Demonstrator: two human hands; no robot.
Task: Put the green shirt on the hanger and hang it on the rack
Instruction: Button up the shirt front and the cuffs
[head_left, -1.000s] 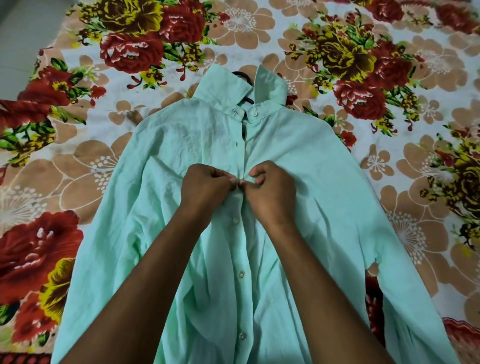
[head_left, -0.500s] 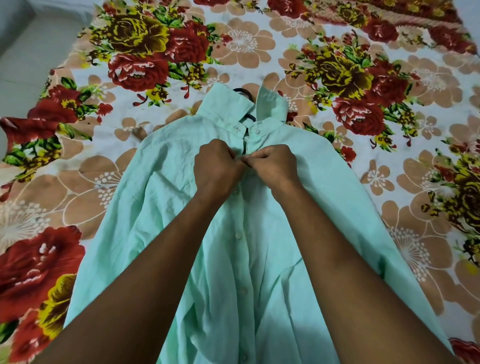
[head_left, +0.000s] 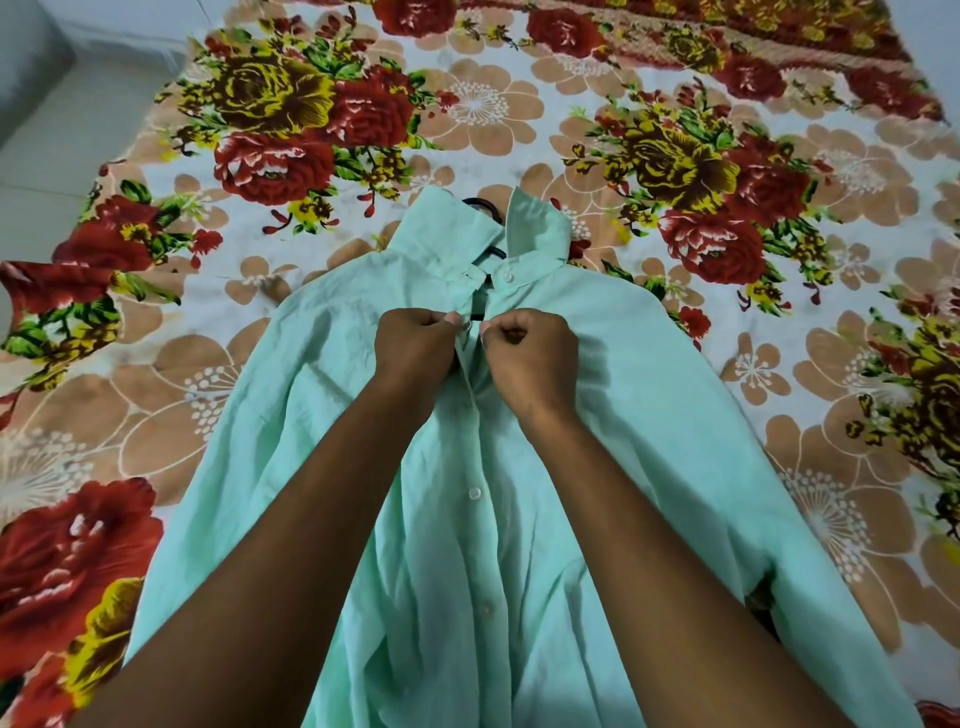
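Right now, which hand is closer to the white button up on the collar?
The right hand. It pinches the placket just below the collar button; the left hand grips the opposite edge, further left.

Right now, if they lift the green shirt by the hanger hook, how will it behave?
Green shirt looks thin and creased: probably floppy, sleeves dangling. Hanger is inside the collar, so the shoulders likely keep shape. Top collar button looks undone; the placket may gape.

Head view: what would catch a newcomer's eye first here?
A mint green shirt lies spread face up across the middle of a loud floral bedsheet. The left hand and right hand meet just below the collar, each pinching one edge of the front opening. A black hanger hook pokes out behind the collar.
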